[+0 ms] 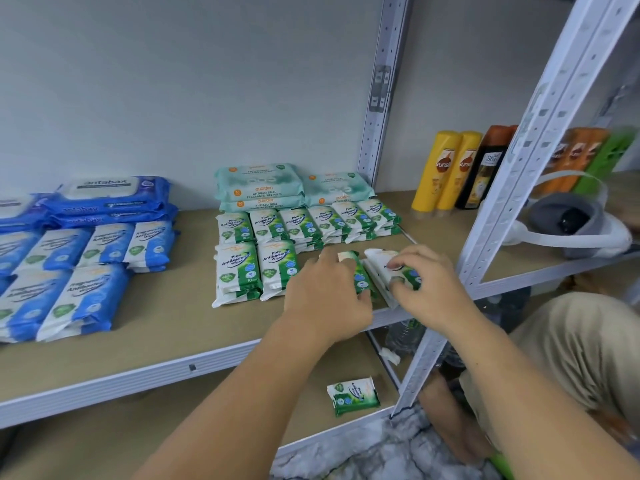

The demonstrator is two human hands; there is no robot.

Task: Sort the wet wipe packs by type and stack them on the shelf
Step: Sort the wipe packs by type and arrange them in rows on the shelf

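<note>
Two pine packs in hand at the shelf's [180, 323] front edge, close to slipping off.

The left hand [329, 292] grips a green pine pack [361, 273] standing on its side, and the right hand [433, 289] pinches a second pine pack [379, 263], tilted against the first, near the front right corner beside the upright post [485, 237]. Both packs sit just behind the front edge, so a loose release could tip them off it (a stray pack [353, 396] already lies on the lower shelf [242, 410]). A sideways push from the left hand could also knock the neighbouring front-row stack [277, 268] askew, since its soft packs sit unevenly.
</note>
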